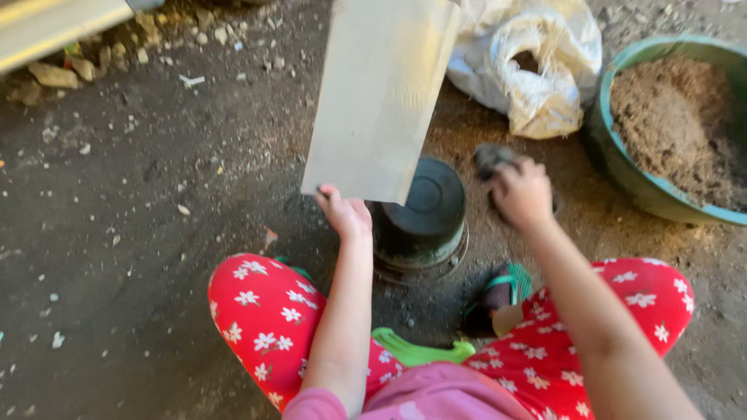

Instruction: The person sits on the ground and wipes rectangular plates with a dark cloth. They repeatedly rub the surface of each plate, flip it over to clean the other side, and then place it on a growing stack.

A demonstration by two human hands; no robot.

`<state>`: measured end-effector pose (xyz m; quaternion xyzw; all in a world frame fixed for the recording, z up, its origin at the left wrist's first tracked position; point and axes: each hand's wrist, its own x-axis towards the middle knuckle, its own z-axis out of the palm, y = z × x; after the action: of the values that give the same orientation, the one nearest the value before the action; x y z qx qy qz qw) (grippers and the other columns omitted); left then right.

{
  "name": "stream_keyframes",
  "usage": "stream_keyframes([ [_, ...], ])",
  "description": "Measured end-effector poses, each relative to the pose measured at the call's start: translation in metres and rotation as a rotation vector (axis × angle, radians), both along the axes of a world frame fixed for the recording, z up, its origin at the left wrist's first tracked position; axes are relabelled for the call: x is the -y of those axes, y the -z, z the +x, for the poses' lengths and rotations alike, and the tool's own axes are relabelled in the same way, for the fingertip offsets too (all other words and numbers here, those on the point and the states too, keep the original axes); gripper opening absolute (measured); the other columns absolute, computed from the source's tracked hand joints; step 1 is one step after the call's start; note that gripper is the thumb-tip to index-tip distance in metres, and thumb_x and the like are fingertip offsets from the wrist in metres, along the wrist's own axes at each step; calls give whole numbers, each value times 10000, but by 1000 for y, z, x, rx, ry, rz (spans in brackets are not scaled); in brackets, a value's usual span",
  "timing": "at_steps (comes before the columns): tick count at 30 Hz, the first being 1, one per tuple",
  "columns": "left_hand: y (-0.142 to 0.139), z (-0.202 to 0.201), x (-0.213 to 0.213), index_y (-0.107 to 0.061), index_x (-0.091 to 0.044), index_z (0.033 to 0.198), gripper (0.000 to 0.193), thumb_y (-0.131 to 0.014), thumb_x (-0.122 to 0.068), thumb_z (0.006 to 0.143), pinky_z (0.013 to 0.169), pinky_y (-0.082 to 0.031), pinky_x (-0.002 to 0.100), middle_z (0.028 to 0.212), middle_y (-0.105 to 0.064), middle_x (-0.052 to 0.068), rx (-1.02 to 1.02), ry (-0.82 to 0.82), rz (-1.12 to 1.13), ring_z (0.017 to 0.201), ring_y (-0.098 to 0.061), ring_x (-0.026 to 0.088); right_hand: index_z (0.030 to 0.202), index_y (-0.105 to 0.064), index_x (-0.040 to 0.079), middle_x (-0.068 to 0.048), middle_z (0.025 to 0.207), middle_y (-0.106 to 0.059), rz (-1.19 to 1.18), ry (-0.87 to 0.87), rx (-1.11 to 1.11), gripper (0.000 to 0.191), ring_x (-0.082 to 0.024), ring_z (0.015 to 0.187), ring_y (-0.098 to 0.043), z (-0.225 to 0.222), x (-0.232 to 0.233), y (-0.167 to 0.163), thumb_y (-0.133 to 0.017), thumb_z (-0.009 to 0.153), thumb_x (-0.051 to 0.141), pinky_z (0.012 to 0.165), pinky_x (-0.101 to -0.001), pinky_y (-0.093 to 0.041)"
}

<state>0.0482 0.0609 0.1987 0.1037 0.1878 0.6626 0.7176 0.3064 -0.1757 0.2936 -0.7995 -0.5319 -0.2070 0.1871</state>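
Note:
My left hand [345, 211] grips the lower edge of a long flat pale board [381, 93] that tilts up and away from me. Just right of that hand a black plastic pot [424, 214] lies upside down on the dirt ground between my knees. My right hand [521, 190] is closed around a small dark object [490, 158], which is blurred and partly hidden by the fingers, to the right of the pot.
A green basin [622, 167] filled with brown soil sits at the right. A crumpled white sack [537, 62] lies behind the pot. Stones and a pale beam [54, 27] line the top left. My legs in red flowered trousers [268, 319] frame the bottom.

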Motion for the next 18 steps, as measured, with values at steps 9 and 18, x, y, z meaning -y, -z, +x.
stream_keyframes([
  [9,21,-41,59,-626,-196,1244,196,-575,-168,1056,1239,-369,513,1306,-640,-47,-1459,-287,1298,1258,-603,155,1319,-655,21,-92,1236,-707,594,189,-1081,324,-160,1090,-635,117,40,33,-577,1096,243,975,-298,-502],
  [18,7,-106,108,-632,-267,1345,533,-608,-19,873,1218,-274,557,1577,-503,-35,-2052,302,1720,1490,-406,207,1392,-565,-41,-172,1312,-624,556,-137,-867,588,-275,1198,-603,95,32,10,-823,892,126,1055,-373,-485],
])
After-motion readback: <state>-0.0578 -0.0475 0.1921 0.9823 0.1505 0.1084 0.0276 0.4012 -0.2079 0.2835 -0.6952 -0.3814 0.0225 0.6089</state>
